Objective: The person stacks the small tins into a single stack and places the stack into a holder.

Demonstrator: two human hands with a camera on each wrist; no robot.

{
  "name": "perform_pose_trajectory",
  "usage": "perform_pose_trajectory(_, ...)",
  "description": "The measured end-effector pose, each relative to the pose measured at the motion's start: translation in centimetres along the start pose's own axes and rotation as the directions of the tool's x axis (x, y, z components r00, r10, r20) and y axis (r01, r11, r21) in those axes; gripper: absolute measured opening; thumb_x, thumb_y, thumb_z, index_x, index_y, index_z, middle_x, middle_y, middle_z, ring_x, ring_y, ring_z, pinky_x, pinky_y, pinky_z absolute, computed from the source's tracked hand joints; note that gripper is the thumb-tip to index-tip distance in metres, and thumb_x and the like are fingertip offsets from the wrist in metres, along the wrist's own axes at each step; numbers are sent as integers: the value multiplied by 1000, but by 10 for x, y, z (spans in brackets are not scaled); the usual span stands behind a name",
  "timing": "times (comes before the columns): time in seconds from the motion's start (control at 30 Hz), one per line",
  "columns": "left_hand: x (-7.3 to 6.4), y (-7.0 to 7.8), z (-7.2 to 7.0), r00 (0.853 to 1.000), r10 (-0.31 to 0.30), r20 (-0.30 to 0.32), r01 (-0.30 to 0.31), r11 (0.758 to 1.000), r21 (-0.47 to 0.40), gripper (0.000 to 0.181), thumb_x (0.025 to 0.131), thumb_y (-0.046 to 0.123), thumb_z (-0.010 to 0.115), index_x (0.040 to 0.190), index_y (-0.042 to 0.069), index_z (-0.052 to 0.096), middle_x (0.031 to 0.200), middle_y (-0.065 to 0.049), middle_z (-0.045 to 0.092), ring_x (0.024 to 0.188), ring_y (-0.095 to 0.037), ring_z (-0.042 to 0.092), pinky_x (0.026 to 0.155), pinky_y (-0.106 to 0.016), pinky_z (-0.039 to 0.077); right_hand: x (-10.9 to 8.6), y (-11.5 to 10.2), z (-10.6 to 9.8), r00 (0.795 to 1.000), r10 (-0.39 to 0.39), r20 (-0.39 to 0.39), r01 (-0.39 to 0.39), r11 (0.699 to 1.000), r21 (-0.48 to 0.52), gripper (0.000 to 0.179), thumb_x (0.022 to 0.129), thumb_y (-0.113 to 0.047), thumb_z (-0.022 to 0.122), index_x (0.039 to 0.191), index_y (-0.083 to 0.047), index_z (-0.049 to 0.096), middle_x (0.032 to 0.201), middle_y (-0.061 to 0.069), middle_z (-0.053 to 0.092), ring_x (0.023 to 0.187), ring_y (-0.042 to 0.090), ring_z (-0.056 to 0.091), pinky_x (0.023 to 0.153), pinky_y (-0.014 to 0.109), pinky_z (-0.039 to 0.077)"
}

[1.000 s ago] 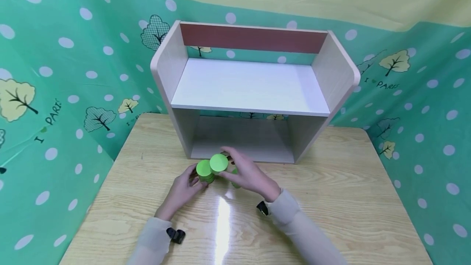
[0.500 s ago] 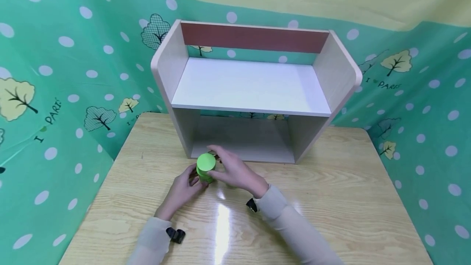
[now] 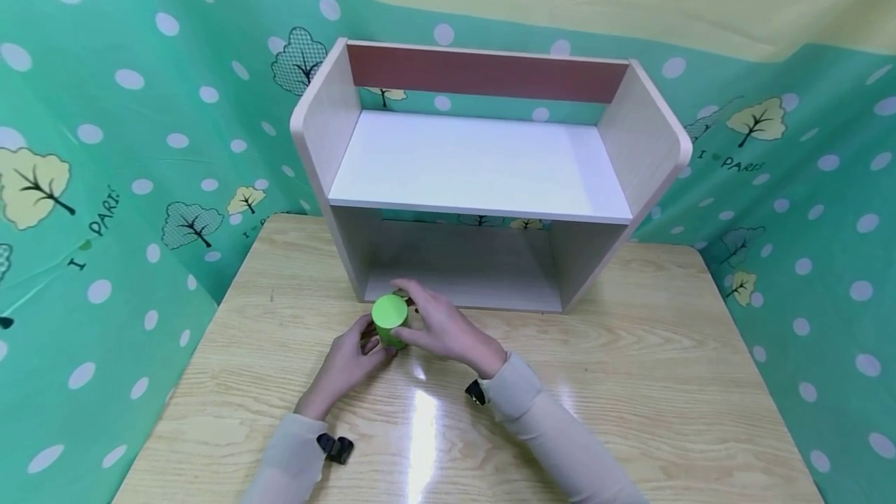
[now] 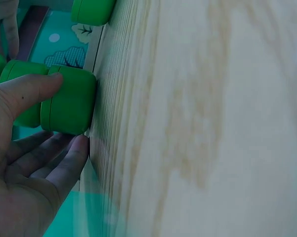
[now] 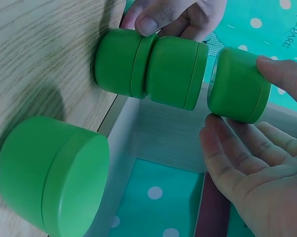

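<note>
My right hand (image 3: 451, 329) pinches a green lidded jar (image 5: 239, 84) between thumb and fingers, right above a stack of two like it. A narrow gap shows between it and the upper jar (image 5: 175, 74) of the stack. The bottom jar (image 4: 69, 101) stands on the table, with my left hand (image 3: 348, 360) gripping it, thumb on one side and fingers on the other. Another green jar (image 5: 49, 177) stands apart on the table. In the head view my right hand hides that one, and the held jar covers most of the stack.
A two-level shelf unit (image 3: 479, 166) with pale side panels and a reddish back strip stands just behind the jars. The wooden table (image 3: 672, 379) runs out on both sides. A green dotted curtain (image 3: 105, 177) hangs around the back and sides.
My right hand has moved left with its jar, from beside the stack to over it, then slightly down. The separate jar is now hidden behind the right hand. My left hand has stayed put.
</note>
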State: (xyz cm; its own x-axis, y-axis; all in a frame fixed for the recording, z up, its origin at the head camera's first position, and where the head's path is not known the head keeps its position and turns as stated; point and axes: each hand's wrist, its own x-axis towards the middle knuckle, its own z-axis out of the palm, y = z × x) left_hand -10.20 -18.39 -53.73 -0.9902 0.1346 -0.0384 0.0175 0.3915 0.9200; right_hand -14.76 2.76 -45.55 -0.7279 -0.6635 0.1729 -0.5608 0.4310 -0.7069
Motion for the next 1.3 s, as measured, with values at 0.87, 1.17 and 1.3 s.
perform_pose_trajectory(0.87,-3,11,0,1000,13,3,-13,1000,-11,63,89,6,75,143,-2,45,142,-25,51,127,-38,53,105,-40,49,0,2,4,999,34,12,-34,999,-8,75,93,-24,75,154,-13,32,146,11,50,125,18,55,102,32,51)
perform_pose_trajectory(1.17,1,-3,0,1000,8,3,-8,1000,12,63,89,10,77,144,3,46,141,-21,53,126,-34,55,103,-34,50,0,2,4,999,52,17,-52,999,3,75,94,-25,74,154,-14,31,147,11,49,125,18,54,103,34,51)
perform_pose_trajectory(1.3,1,-4,0,1000,12,-1,-12,1000,20,62,89,11,77,143,4,47,140,-20,54,126,-33,55,103,-34,50,-1,2,4,999,50,17,-50,999,4,75,94,-25,74,154,-15,31,146,8,50,125,17,55,103,33,51)
